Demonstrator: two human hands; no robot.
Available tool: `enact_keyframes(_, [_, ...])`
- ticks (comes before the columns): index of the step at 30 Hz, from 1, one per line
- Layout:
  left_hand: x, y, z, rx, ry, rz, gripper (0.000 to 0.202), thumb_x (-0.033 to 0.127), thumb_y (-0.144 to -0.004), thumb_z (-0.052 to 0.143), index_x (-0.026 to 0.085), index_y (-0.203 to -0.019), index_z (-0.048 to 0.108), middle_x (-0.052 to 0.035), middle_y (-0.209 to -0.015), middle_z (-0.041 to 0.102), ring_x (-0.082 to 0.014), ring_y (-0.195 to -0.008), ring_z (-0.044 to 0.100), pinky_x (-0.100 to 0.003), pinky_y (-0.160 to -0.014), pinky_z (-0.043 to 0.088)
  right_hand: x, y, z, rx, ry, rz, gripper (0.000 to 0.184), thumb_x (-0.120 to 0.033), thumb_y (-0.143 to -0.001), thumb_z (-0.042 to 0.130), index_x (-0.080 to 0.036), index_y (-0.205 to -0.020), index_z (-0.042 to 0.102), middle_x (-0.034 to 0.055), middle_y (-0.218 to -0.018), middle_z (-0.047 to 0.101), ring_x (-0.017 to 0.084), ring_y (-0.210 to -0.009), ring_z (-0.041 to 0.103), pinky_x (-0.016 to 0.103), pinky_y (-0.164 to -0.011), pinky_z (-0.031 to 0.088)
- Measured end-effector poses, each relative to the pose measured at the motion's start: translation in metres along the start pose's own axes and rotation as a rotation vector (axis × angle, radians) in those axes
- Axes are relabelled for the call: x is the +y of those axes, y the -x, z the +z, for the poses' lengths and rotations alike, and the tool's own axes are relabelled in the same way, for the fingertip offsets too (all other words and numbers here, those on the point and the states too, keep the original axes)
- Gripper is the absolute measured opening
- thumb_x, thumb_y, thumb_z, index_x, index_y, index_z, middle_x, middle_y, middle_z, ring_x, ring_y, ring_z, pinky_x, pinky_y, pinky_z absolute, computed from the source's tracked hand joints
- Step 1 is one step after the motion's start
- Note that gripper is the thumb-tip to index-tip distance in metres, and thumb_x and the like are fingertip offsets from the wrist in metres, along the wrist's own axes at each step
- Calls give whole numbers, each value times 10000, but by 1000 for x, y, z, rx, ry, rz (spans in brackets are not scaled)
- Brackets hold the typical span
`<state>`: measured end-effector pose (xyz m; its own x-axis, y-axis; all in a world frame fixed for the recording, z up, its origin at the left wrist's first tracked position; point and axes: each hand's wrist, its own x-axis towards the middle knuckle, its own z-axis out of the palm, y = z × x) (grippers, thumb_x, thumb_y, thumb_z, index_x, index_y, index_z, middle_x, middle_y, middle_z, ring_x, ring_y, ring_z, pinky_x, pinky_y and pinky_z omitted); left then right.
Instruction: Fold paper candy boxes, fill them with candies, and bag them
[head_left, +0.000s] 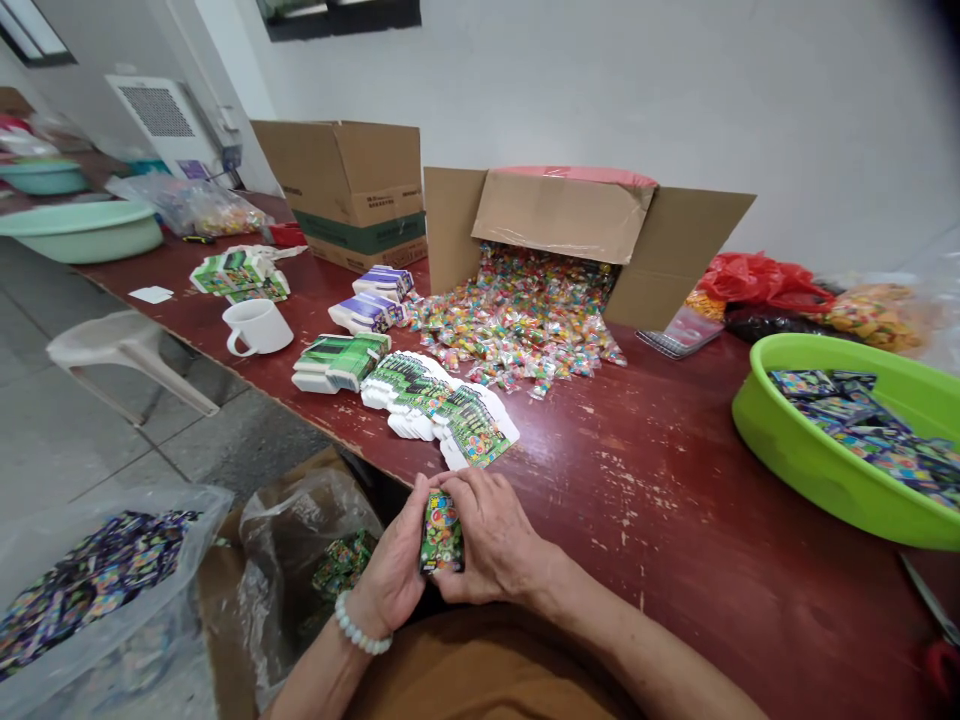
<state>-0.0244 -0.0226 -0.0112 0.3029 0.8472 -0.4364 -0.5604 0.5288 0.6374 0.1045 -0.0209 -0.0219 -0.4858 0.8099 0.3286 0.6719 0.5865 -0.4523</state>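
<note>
Both hands hold one small green printed box (441, 530) at the near edge of the dark red table (660, 480). My left hand (394, 570), with a white bead bracelet on its wrist, grips the box's left side. My right hand (491, 535) wraps over its right side and top. Just beyond the hands lies a fanned stack of flat unfolded box blanks (442, 410). Farther back, a pile of small wrapped candies (517, 320) spills from a cardboard box lying on its side (570, 225).
A lime green basin (810, 450) with dark packets stands at the right. A white mug (259, 327), stacks of folded cartons (341, 358), another cardboard box (352, 190) and pale basins sit at the left. Below the table edge are a plastic-lined box (300, 560) and a bag of packets (90, 580).
</note>
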Motion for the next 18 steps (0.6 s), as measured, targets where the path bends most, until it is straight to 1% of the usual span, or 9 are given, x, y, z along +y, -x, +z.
enact_keyframes(3, [1,7,-18,74,-196,112,483,444,-846,606,210,-1260,520,-49,-948,684,-169,-737,652,-276,-671,519,10,-4,2,-22,-58,-25,902,-499,-583,734,-107,-1320,394,181,-1250,527,327,-1116,493,458,-923,405])
enact_keyframes(6, [10,12,-58,288,-488,205,596,537,-810,583,246,-1309,441,-30,-861,638,-176,-633,610,-313,-591,503,41,-10,-6,80,-36,75,949,-601,-641,726,-113,-1364,352,198,-1310,485,321,-1165,479,445,-954,407])
enact_keyframes(7, [14,13,-76,400,-626,249,620,566,-789,575,245,-1302,442,-42,-898,629,-203,-690,620,-352,-634,513,54,-13,-9,128,1,152,834,-569,-705,702,-126,-1340,391,190,-1285,503,309,-1147,492,434,-947,413])
enact_keyframes(8, [19,14,-96,503,-795,315,622,577,-776,564,240,-1289,459,-70,-1002,616,-247,-843,625,-402,-735,515,67,-15,-11,169,47,241,703,-520,-768,669,-139,-1309,434,179,-1248,526,295,-1108,513,423,-925,421])
enact_keyframes(10, [28,14,-135,709,-1171,425,688,601,-713,570,187,-1257,494,-123,-1131,561,-347,-1133,503,-514,-945,417,88,-19,-14,194,158,409,606,-497,-805,645,-141,-1269,485,178,-1208,544,302,-1065,522,420,-872,428])
enact_keyframes(12, [34,13,-164,736,-1353,434,745,626,-709,529,145,-1277,488,-132,-1094,546,-369,-1201,432,-541,-1012,348,100,-20,-11,170,262,520,594,-546,-785,646,-149,-1214,538,176,-1192,550,323,-1042,512,423,-827,414])
enact_keyframes(13, [35,12,-171,733,-1378,426,754,634,-714,513,138,-1282,486,-130,-1081,538,-363,-1179,446,-538,-1004,359,102,-20,-8,155,296,550,579,-572,-774,644,-158,-1171,567,169,-1183,555,327,-1035,505,420,-816,401])
enact_keyframes(15, [35,9,-169,697,-1372,442,709,618,-744,492,159,-1284,488,-124,-1099,523,-333,-1108,492,-517,-969,399,103,-18,-1,158,300,585,532,-597,-756,645,-178,-1082,604,146,-1140,571,318,-1021,494,407,-809,374])
enact_keyframes(18, [32,1,-132,637,-1377,632,548,519,-796,503,199,-1240,517,-117,-1153,526,-302,-1101,499,-487,-990,388,103,-16,6,263,118,648,479,-564,-707,691,-193,-998,608,101,-1049,584,296,-994,480,398,-821,344])
